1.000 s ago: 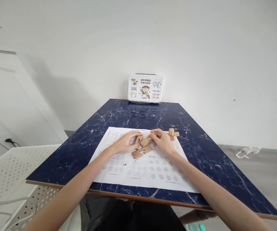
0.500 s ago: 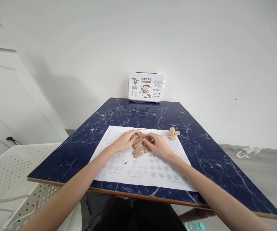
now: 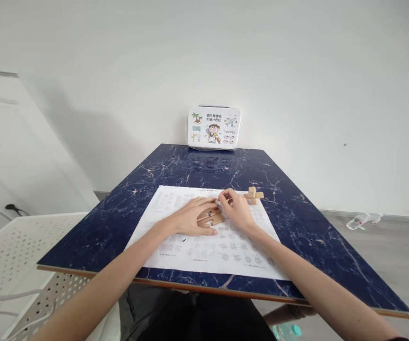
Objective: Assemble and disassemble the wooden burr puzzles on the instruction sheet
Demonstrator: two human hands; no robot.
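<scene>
The left hand (image 3: 192,218) lies spread at nine o'clock of the wooden pieces (image 3: 215,219), thumb and fingers parted around them, not clenched. The right hand (image 3: 238,210) is at their two o'clock, fingertips drawn together; whether they grip anything I cannot tell. The pieces lie mid-sheet; the sheet's (image 3: 204,255) print is too small to read. A block cluster (image 3: 253,196) sits at its one o'clock. At the table's (image 3: 304,227) twelve, a case (image 3: 214,128) reads "奶牛养得好,牛奶才会好" and "TRAVEL".
</scene>
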